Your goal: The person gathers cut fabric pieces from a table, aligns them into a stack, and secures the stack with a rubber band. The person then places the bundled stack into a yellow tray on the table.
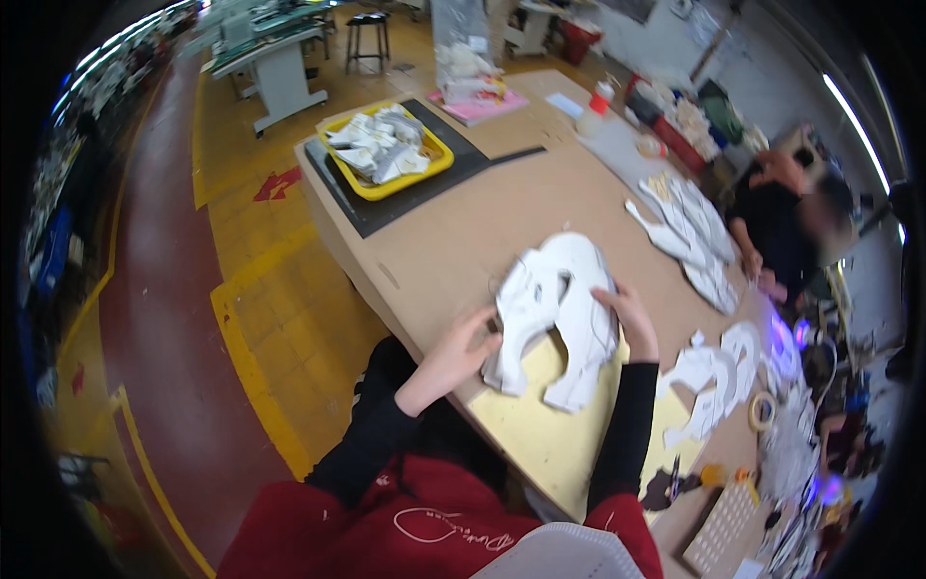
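A stack of white shoe uppers (579, 309), curved like a horseshoe with an opening in the middle, is between my two hands. It lies over the edge of a pale yellow board (531, 430). My left hand (457, 351) grips the stack's left edge, its thumb on the near side and its fingertips partly hidden. On the right edge, my right hand (632, 320) holds the stack with its fingers over the top piece. Loose threads stick out at the upper left of the stack.
A yellow basket (442, 164) of white and grey pieces stands on a black mat (362, 220). More uppers (683, 232) lie far right, near a seated person (786, 217). Cut white pieces (702, 382), a tape roll (762, 412) and a bottle (595, 108) are on the table.
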Demonstrator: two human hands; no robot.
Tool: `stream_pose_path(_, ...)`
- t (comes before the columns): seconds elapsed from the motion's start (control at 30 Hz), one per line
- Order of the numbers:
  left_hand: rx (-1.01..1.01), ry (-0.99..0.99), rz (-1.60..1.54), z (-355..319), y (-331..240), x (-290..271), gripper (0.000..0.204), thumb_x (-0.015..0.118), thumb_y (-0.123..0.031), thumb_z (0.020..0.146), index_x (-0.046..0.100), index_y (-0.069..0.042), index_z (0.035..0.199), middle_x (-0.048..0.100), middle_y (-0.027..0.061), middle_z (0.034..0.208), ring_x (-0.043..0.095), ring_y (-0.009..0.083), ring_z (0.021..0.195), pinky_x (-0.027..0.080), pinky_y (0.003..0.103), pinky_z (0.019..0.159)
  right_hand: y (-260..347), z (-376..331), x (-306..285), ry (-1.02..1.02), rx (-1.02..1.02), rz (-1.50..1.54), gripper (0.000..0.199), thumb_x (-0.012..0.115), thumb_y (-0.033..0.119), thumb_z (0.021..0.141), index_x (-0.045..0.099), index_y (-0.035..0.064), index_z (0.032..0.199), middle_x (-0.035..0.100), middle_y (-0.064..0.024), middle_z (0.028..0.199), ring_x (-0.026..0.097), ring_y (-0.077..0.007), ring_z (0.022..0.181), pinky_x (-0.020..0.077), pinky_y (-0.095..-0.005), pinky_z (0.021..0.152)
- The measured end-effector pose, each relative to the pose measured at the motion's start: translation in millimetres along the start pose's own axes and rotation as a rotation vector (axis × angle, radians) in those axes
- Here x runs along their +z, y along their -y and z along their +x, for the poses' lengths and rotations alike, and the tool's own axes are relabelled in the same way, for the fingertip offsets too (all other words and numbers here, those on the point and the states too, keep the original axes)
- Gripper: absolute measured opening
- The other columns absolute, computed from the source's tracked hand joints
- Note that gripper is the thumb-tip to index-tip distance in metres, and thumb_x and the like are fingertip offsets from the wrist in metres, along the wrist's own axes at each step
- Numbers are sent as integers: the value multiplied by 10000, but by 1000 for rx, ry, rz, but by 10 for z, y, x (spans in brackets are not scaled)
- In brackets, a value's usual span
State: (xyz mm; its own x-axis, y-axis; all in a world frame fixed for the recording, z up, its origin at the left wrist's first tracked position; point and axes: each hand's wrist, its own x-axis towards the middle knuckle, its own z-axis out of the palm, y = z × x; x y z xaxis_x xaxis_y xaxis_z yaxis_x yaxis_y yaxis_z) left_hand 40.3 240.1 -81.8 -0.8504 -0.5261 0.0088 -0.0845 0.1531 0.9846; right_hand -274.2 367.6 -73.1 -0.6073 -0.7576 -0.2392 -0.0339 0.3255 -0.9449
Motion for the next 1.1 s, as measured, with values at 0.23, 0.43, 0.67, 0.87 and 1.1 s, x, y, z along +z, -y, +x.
stream_pose_path(0.23, -23, -160, 8, 593, 7, -823, 393, 602, -246, 992, 574, -24, 1314, 649, 80, 1205, 593, 132, 1070, 479, 289, 925, -257, -634, -280, -104, 125, 208, 421, 649, 107, 906, 556, -82, 1271, 679, -150, 1139, 668, -215, 992, 521, -332, 891)
stream_pose_path(0.43, 233, -678, 535, 1381, -115, -1905, 451, 695, -269, 882, 610, 20, 1217, 574, 217, 1322, 505, 355, 1277, 393, 406, 1065, -271, -1448, 402, -519, -100, -316, 545, 637, 56, 889, 466, 21, 1405, 395, -158, 1476, 442, -306, 1315, 385, -422, 1075)
stream_pose_path(0.67, -16, -593, 1044, 2036, 252, -2071, 821, 705, -599, 776, 584, -3, 1329, 251, 314, 1536, 54, 517, 1452, 99, 580, 1179, -213, -1813, 563, -603, -213, -258, 480, 608, 43, 906, 500, 50, 1374, 348, -131, 1507, 396, -295, 1362, 370, -467, 1077)
stream_pose_path(0.87, 339, -662, 974, 1860, 28, -1805, 604, 856, -275, 695, 557, -12, 1149, 556, 243, 1281, 432, 366, 1341, 295, 519, 1131, -143, -1770, 633, -621, -296, -228, 371, 617, 37, 904, 582, 34, 1274, 397, -139, 1476, 427, -286, 1336, 411, -400, 1037)
stream_pose_path(1.1, 159, -43, -85, 958, -309, -791, 591, 760, -119, 828, 496, -60, 1354, 611, 67, 1196, 591, 158, 1117, 470, 311, 959, -172, -1758, 691, -529, -345, -138, 302, 623, 26, 883, 630, 21, 1185, 479, -157, 1408, 505, -270, 1252, 463, -358, 963)
